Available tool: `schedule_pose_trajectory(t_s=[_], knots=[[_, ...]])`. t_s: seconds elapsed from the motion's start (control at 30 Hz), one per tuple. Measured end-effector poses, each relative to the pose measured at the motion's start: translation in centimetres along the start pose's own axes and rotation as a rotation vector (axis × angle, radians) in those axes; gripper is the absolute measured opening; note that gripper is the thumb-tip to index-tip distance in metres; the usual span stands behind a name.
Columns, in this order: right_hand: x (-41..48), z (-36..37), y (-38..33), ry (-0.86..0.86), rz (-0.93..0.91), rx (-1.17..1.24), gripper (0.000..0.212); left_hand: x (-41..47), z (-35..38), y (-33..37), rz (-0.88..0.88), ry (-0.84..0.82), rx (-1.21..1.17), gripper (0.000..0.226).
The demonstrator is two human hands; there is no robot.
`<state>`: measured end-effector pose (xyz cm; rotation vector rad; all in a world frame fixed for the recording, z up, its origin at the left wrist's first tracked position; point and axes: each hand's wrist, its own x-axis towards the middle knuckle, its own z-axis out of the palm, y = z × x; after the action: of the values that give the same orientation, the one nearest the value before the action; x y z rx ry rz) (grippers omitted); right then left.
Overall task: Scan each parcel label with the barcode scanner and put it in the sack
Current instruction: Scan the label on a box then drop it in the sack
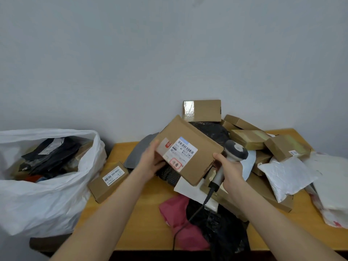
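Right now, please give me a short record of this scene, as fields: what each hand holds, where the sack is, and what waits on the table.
left hand: holds flat cardboard parcel, label facing up
right hand: grips barcode scanner, head beside the parcel
sack: white, open, left of the table, parcels already inside
table: wooden, piled with boxes and mailer bags
nearest loose parcel: small labelled box by the sack
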<state>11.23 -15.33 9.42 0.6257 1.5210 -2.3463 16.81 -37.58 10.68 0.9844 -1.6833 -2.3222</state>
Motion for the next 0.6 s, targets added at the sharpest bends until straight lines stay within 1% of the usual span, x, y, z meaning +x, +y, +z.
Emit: schedule_pose_trajectory(t_s=[0.03, 0.1, 0.17, 0.2, 0.27, 0.37, 0.53, 0.6], knots=[[0.0, -0.1, 0.0, -0.015, -0.013, -0.041, 0.037, 0.6, -1.4, 1.0, 0.026, 0.042, 0.067, 0.039], [0.1, 0.0, 0.2, -0.045, -0.032, -0.101, 0.037, 1.3, -4.0, 2.3, 0.032, 0.055, 0.291, 0.043], [0.0, 0.3, 0.3, -0.061, -0.044, -0.128, 0.042, 1.6, -5.8, 3.0, -0.004, 0.004, 0.476, 0.047], [0.1, 0.5, 0.4, -0.062, -0.047, -0.135, 0.044, 1.6, -6.4, 3.2, -0.024, -0.026, 0.513, 0.049], [0.1, 0.9, 0.6, -0.048, -0.053, -0.135, 0.043, 1.4, -7.0, 3.3, -0.038, -0.046, 0.466, 0.051], [-0.8, 1.4, 1.0, -0.033, -0.057, -0.152, 0.038, 1.3, -7.5, 2.2, -0.021, 0.011, 0.337, 0.051], [-4.9, 2.0, 2.8, -0.197, -0.007, -0.289, 0.020, 1.7, -7.2, -1.3, 0.029, 0.133, 0.170, 0.042], [-6.6, 2.3, 3.7, -0.257, -0.008, -0.325, 0.016, 1.8, -6.9, -2.4, 0.035, 0.150, 0.116, 0.044]])
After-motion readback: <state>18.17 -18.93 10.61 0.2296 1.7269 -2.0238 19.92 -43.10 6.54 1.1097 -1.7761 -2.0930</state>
